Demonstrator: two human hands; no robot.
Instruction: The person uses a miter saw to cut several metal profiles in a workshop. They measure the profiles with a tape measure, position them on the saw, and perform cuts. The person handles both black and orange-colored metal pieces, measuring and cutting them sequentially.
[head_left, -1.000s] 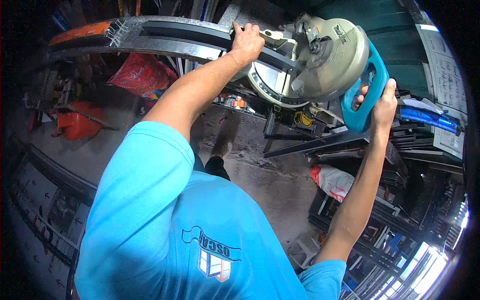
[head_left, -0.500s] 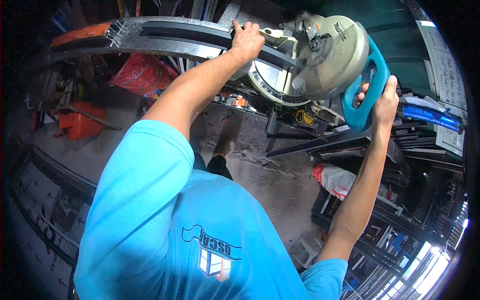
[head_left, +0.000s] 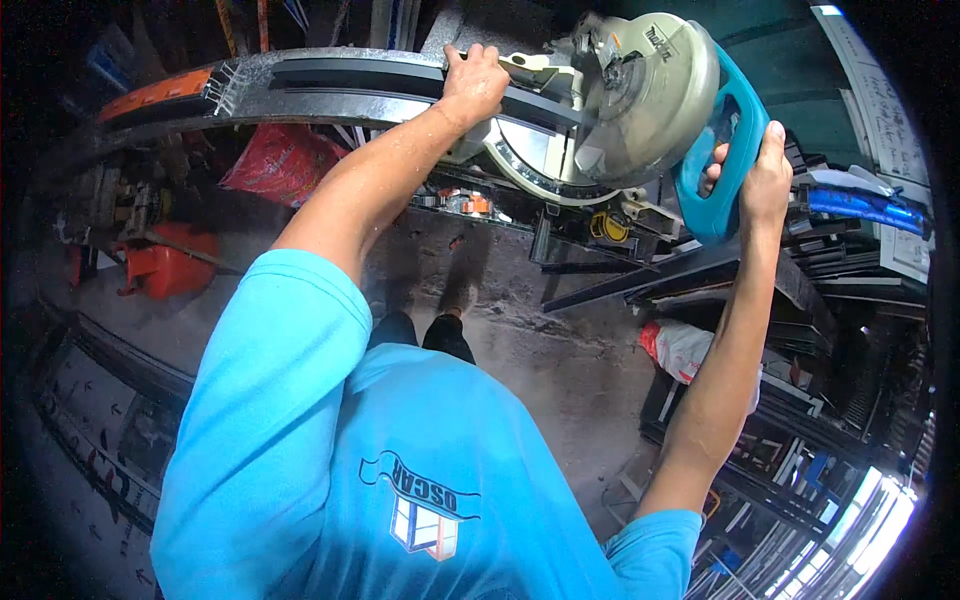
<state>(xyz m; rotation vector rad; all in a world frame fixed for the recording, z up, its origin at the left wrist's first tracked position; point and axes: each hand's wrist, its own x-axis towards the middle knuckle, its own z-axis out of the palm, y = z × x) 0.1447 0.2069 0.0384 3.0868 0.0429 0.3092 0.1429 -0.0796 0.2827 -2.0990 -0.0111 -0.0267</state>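
Note:
A miter saw (head_left: 655,95) with a cream housing and round blade guard stands at the upper right. My right hand (head_left: 765,180) is wrapped around its teal loop handle (head_left: 748,135). On the metal bench, a long black profile bar (head_left: 350,77) runs from the left into the saw, along its fence. My left hand (head_left: 475,85) grips the bar just left of the saw, its fingers over the far side. The bar's right end lies by the blade guard, and the guard hides the blade itself.
An orange strip (head_left: 160,92) lies at the bench's left end. Below the bench are a red bag (head_left: 280,160) and an orange-red container (head_left: 172,262). Dark metal profiles (head_left: 640,275) and a white-and-red sack (head_left: 682,350) lie at the right. A blue roll (head_left: 865,207) sits at the far right.
The whole view has shifted slightly, so the saw and bench appear a little higher and further left. Both hands keep their grips on the bar and the saw handle.

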